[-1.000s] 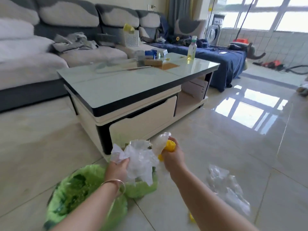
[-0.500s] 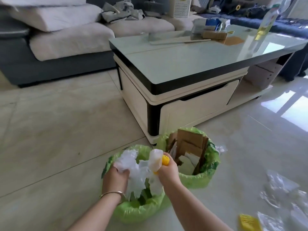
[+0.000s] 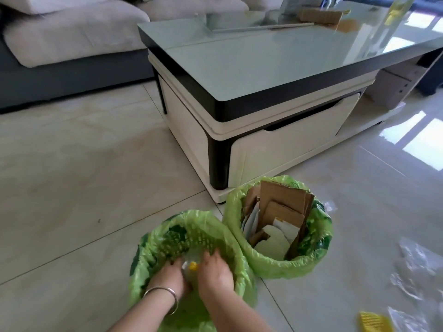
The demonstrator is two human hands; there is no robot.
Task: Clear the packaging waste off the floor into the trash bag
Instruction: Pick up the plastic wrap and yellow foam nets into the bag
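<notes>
At lower left of centre, the left hand (image 3: 169,275) and right hand (image 3: 214,271) reach down inside the near trash bag (image 3: 153,245), fingers curled around crumpled clear plastic wrap (image 3: 191,262) with a yellow bit. Right of it, touching, a second green-lined bin (image 3: 318,255) holds cardboard (image 3: 282,200). At lower right, more clear wrap (image 3: 417,271) and a yellow piece (image 3: 374,322) lie on the floor (image 3: 84,188).

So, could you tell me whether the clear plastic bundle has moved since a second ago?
Yes. The plastic bundle, earlier held above the green-lined bin, is now down inside it, between the left hand and right hand.
</notes>
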